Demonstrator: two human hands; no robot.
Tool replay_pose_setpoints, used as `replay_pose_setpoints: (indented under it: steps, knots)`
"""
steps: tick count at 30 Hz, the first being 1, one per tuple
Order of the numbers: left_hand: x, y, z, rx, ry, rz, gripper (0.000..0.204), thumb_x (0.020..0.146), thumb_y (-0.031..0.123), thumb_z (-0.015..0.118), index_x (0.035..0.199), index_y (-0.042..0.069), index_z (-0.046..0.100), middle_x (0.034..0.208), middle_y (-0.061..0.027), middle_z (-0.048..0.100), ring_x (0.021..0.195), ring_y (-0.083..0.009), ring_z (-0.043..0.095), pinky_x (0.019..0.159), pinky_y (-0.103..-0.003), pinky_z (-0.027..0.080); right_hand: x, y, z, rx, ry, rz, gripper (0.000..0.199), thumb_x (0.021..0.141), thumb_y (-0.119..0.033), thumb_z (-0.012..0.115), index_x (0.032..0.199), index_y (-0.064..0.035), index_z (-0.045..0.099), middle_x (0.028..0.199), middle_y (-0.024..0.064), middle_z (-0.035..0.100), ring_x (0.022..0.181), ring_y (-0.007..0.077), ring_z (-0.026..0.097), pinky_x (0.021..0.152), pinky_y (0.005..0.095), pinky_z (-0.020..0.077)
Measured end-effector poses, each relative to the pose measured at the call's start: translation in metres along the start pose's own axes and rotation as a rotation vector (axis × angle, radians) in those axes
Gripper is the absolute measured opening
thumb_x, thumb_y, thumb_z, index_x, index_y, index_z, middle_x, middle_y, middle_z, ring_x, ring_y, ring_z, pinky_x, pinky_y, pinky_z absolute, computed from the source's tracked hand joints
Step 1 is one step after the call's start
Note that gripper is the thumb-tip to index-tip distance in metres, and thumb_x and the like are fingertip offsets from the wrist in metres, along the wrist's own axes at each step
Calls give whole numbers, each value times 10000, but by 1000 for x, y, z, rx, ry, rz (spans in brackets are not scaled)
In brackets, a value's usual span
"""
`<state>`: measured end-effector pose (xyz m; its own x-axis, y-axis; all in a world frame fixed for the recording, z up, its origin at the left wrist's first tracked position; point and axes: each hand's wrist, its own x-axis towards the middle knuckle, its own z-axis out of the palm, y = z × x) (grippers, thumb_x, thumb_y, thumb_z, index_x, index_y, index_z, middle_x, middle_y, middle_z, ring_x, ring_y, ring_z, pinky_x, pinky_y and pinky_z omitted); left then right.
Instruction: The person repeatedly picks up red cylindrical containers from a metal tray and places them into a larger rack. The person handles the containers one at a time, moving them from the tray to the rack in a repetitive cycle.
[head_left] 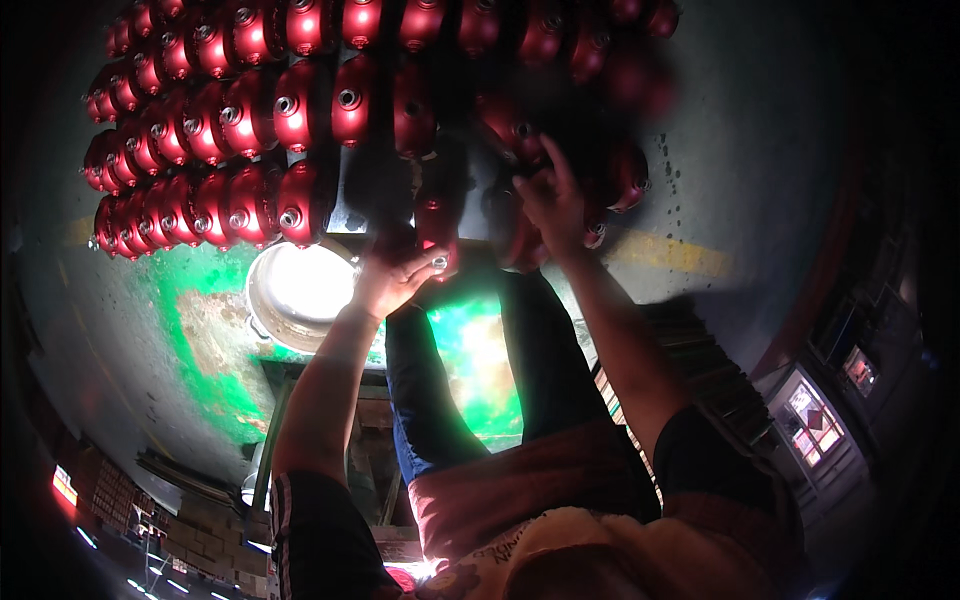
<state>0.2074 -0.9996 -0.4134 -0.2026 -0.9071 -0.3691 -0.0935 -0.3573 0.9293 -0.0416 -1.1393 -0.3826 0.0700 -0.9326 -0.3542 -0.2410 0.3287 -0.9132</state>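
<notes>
Rows of shiny red metal canisters (225, 110) with small silver fittings lie stacked on the floor ahead of me. My left hand (392, 278) is curled around the lower end of one red canister (436, 218) at the front of the stack. My right hand (552, 203) grips a darker, shadowed red canister (508, 238) just to the right of it. The two hands are about a hand's width apart. The middle of the stack is in shadow and blurred.
A round white bucket (300, 290) glares brightly left of my left hand. The grey concrete floor has green stains (195, 350) and a yellow line (670, 255). My legs in blue jeans (430, 390) stretch forward. Dark slatted material (700, 360) lies at the right.
</notes>
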Motion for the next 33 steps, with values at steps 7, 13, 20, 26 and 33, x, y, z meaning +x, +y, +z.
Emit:
replay_pose_setpoints:
  steps: [7,13,20,26,33]
  knots:
    - [-76,38,5,396,175,29,312,825,143,749,1126,214,711,988,-97,715,906,-258,687,787,-372,556,45,-39,6,273,-179,393,544,936,-157,653,1440,-207,455,741,-35,484,486,41,379,401,210,284]
    - [-133,87,-8,376,154,-56,284,844,56,680,1126,82,698,965,-121,718,833,-260,706,717,-330,550,53,-39,21,184,-108,474,283,949,-262,658,1195,-158,567,701,-45,454,469,33,348,392,202,249]
    - [-206,169,-31,214,206,-82,340,799,-39,704,1133,21,700,949,-106,741,854,-160,715,696,-288,558,-38,-105,9,264,-5,340,127,961,-171,633,1082,-171,594,718,-54,460,498,22,355,411,187,258]
    - [-274,228,-38,166,357,128,333,794,-28,719,1124,8,703,913,-98,736,780,-146,695,698,-273,566,-151,-222,-34,146,-204,197,170,958,-113,623,1125,-133,601,802,-65,507,662,13,440,504,184,333]
    - [-333,290,11,214,573,200,339,919,126,645,1251,60,662,1163,-173,687,1099,-258,649,962,-335,510,-159,-280,-35,-481,-591,-138,101,951,-43,549,1035,-68,599,745,-2,526,540,69,436,445,237,355]
